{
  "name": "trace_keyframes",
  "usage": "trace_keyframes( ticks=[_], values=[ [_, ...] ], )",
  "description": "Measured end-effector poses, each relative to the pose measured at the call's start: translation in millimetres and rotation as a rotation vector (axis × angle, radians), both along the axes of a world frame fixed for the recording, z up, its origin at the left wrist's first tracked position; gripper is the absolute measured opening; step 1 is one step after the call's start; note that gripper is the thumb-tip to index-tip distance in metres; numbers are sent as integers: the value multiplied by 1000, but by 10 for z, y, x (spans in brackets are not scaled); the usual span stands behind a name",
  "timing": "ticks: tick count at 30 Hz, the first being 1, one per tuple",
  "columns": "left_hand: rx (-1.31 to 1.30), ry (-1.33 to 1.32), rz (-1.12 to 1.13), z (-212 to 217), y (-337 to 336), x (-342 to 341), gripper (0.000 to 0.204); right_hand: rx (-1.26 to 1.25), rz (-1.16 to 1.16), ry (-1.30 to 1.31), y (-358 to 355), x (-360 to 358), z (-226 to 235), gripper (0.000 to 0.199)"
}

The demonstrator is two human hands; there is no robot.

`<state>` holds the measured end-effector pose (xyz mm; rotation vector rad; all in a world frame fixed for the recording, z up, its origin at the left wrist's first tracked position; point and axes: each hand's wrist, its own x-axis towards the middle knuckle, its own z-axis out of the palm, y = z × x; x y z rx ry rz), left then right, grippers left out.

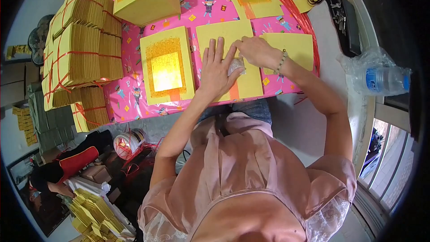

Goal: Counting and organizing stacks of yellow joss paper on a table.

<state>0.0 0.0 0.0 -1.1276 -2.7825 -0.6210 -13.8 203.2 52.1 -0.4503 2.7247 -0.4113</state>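
In front of me a yellow paper sheet or stack (246, 87) lies on the pink table, with an orange stripe at its near end. Flat on it rests my left hand (217, 69), fingers stretched and thumb apart. A clear, shiny, crinkled lump (236, 66) shows between that thumb and forefinger; its kind is unclear. My right hand (257, 51) is curled on the same paper, its fingertips closed beside my left forefinger; whatever they hold is hidden. To the left lies a yellow paper stack with a gold foil square (168, 72).
Bundles of yellow paper tied with red string (83, 40) fill the table's left side. A tall paper stack (150, 0) stands behind. Red strings (291, 0) hang at the right, near a plastic bottle (380, 79). Another person (78, 161) is at lower left.
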Motion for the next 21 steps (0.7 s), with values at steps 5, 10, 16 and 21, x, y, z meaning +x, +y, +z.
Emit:
trace_keyframes(
  ticks=[5,10,16,21],
  values=[
    [-92,21,-70,135,-157,16,84,70,55,-58,-24,-34,118,30],
    [-98,-30,-123,144,-253,-29,87,46,42,7,-45,-21,27,32],
    [-97,-47,-121,100,-264,-25,90,22,35,77,-67,7,-5,34],
    [-93,-51,-122,99,-250,-20,91,68,12,31,-131,-20,8,37]
  ],
)
